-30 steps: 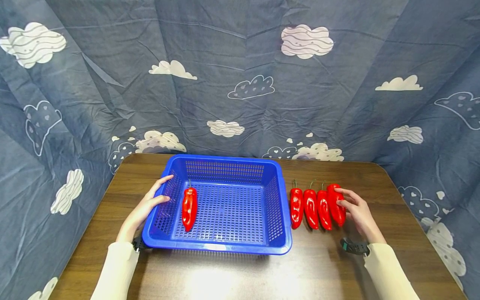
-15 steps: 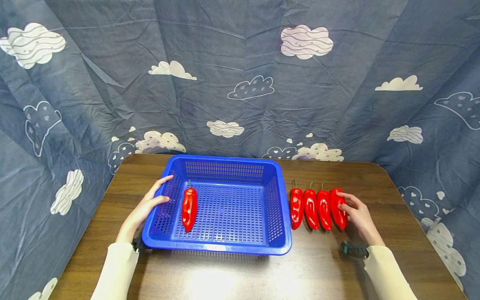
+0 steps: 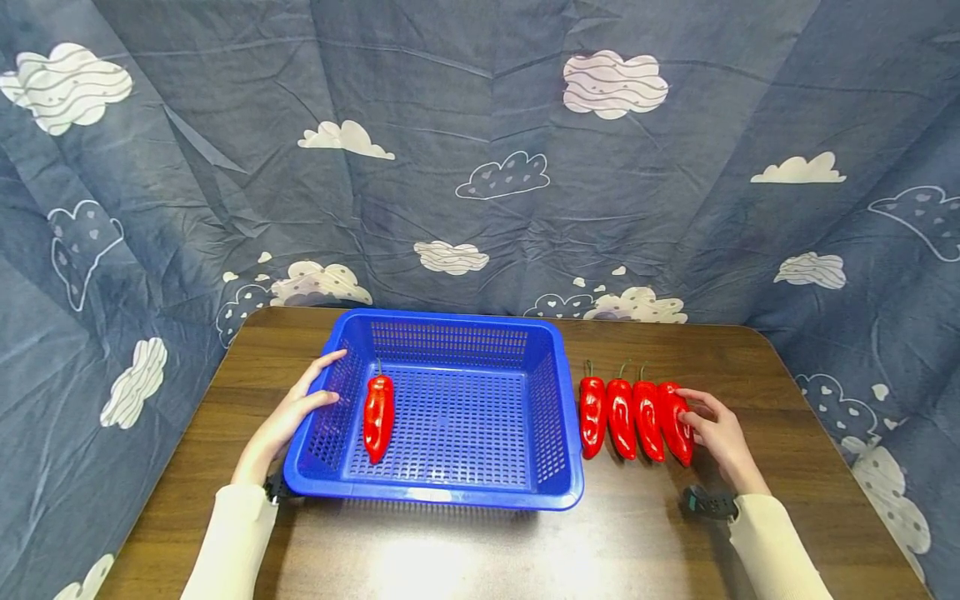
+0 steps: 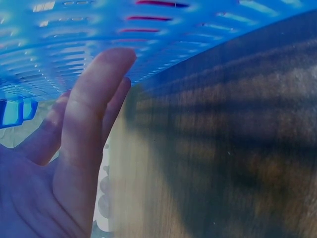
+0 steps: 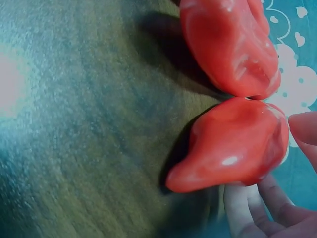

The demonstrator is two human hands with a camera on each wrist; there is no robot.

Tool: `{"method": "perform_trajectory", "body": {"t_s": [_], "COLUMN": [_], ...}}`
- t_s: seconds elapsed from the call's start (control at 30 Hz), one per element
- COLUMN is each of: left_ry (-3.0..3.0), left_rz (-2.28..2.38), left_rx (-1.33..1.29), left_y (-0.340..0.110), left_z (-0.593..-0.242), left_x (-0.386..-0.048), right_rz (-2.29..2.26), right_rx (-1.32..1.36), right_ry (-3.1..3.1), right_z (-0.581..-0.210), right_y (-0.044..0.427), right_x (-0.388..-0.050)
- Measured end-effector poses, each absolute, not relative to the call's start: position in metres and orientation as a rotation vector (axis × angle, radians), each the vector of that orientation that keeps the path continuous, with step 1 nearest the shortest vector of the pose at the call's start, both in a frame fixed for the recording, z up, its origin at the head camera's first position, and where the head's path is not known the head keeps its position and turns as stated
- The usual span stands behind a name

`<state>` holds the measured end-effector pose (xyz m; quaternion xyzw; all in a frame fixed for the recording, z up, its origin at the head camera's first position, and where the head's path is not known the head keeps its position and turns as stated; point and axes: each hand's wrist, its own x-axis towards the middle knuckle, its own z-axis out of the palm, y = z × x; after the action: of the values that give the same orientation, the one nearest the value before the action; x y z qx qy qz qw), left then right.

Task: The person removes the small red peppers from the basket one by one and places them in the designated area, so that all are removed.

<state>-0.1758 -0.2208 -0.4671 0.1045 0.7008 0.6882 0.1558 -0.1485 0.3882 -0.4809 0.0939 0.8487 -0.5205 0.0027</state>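
My left hand (image 3: 288, 412) grips the left rim of a blue plastic basket (image 3: 427, 497), its fingertips reaching over the edge. In the left wrist view, fingers (image 4: 81, 124) lie against the slotted outer wall (image 4: 193, 27). One red pepper (image 3: 378, 418) lies inside the basket at the left. At the right, my right hand (image 3: 717, 432) holds the outermost red pepper (image 3: 673, 423) from its right side, low at the table. The right wrist view shows that pepper (image 5: 233, 146) touching its neighbour (image 5: 230, 47), with fingers partly hidden behind it.
Between the basket and the held pepper lie three red peppers (image 3: 621, 418) in a row, stems pointing away. They rest on a brown wooden table (image 3: 795, 467). A dark blue cloud-patterned cloth (image 3: 450, 208) hangs behind the table and at both sides.
The outermost pepper has come down and slightly toward me with the right hand, ending more level beside the row. The left hand and basket have stayed in place.
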Motion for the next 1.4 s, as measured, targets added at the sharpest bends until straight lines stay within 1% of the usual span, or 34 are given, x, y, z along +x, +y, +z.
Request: {"method": "perform_trajectory", "body": {"t_s": [0.23,0.5,0.77,1.13,1.4], "left_ry": [1.981,1.989,1.981,2.000,1.986], "left_rz": [1.979,1.982,1.983,1.973,1.979], "left_rx": [0.278,0.243,0.254,0.274,0.277], "left_y": [-0.221,-0.220,-0.221,-0.219,-0.219], "left_z": [-0.467,-0.466,-0.466,-0.464,-0.463], "left_x": [-0.176,-0.176,-0.176,-0.175,-0.174], "right_rz": [-1.726,-1.809,-1.789,-1.840,-1.868], "right_rx": [0.334,0.301,0.241,0.074,0.005], "right_ry": [2.682,2.669,2.705,2.657,2.586], "right_z": [-0.477,-0.468,-0.449,-0.432,-0.423], "right_y": [0.392,0.393,0.373,0.336,0.313], "right_x": [-0.150,-0.153,-0.155,-0.163,-0.167]}}
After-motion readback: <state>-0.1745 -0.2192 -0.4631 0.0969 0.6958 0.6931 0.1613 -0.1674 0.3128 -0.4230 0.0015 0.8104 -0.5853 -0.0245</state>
